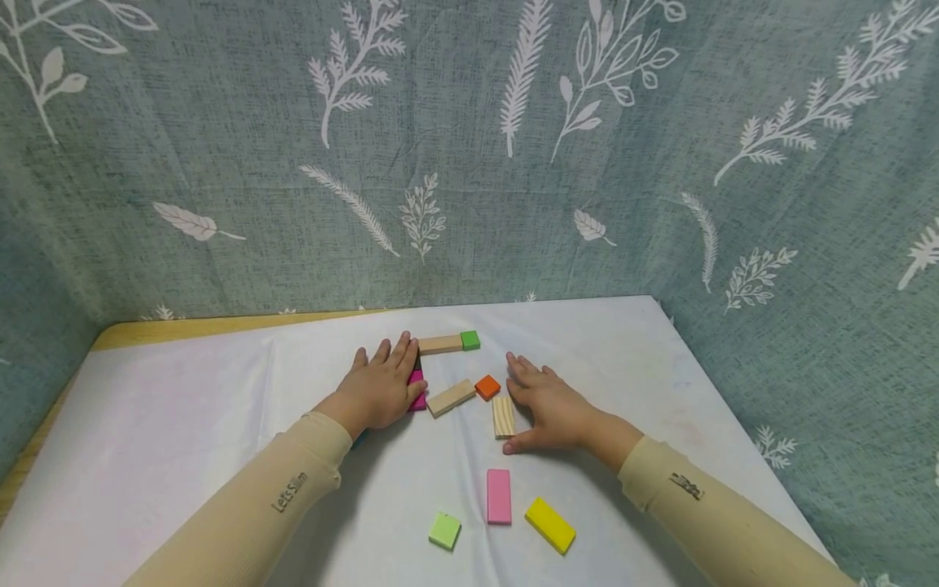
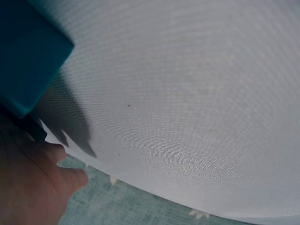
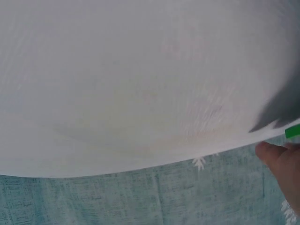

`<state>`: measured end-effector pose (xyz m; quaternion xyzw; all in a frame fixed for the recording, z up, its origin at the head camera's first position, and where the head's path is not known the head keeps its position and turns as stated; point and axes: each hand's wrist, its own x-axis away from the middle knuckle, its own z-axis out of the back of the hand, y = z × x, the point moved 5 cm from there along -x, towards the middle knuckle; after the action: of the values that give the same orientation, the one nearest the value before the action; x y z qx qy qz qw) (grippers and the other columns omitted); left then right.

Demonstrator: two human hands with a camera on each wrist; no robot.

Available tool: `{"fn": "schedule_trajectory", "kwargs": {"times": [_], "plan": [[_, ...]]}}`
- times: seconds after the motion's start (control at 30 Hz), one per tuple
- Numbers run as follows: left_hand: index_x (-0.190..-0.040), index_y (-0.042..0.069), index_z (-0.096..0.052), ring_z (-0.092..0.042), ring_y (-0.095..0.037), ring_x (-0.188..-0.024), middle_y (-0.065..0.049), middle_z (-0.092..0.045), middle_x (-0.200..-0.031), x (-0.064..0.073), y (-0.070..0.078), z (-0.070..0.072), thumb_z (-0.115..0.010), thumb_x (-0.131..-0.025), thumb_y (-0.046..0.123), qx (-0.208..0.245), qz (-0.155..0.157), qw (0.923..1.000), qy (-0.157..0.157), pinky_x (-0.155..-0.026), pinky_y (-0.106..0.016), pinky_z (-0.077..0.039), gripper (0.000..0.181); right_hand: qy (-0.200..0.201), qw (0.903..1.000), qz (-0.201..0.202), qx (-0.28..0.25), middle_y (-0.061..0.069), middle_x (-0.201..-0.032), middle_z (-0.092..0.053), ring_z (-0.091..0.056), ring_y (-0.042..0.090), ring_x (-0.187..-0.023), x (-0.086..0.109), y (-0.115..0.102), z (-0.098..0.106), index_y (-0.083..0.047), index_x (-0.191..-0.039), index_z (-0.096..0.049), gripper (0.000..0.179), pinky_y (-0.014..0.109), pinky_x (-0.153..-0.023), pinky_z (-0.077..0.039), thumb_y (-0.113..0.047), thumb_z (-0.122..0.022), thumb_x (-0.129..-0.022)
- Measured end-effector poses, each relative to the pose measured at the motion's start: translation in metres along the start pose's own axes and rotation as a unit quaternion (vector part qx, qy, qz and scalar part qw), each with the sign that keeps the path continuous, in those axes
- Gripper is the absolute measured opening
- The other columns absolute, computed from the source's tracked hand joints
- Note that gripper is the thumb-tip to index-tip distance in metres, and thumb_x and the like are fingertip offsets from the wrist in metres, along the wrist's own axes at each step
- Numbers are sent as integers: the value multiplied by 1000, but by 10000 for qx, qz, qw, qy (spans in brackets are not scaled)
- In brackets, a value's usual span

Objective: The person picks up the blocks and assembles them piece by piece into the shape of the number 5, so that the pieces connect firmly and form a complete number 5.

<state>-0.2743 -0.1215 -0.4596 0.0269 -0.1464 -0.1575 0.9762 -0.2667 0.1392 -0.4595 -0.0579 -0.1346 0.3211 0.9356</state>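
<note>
My left hand (image 1: 380, 390) lies with fingers spread over several blocks at the left of the group. A magenta block (image 1: 417, 390) and a dark block (image 1: 418, 364) show along its edge, partly hidden by it. A teal block (image 2: 33, 51) looms large in the left wrist view, beside that hand. My right hand (image 1: 553, 409) reaches in from the right, fingers apart, its thumb near the lower end of a striped wooden block (image 1: 503, 417). An orange block (image 1: 487, 387) sits just above that block, and a plain wooden block (image 1: 451, 398) slants between the hands.
At the back, a long wooden block (image 1: 440, 344) meets a green block (image 1: 470, 340). Closer in are a pink block (image 1: 499, 496), a yellow block (image 1: 550, 526) and a light green block (image 1: 444, 531). A white cloth (image 1: 183, 424) covers the table; a patterned curtain (image 1: 469, 163) hangs behind.
</note>
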Motion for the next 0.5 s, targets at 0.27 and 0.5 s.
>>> {"fn": "schedule_trajectory", "kwargs": {"times": [0.27,0.5], "plan": [[-163,8,-4,-11,-40,-156,-10,-1,-171,-1,0,-2,-28,-106,56,13,38,10000,-42,-121,-68,-10,78,95,9999,40,53,3,-168,-24,-18,24,-158,1,3,2,-14,-144,-56,95,54,-125,-20,-74,-74,-73],[-163,8,-4,-11,-40,-156,-11,-1,-171,-2,-1,-2,-29,-106,56,42,33,10000,-13,-121,-68,-9,78,233,9995,194,80,5,-167,-27,-19,26,-157,0,0,1,-15,-141,-60,90,56,-124,-21,-72,-75,-73]]}}
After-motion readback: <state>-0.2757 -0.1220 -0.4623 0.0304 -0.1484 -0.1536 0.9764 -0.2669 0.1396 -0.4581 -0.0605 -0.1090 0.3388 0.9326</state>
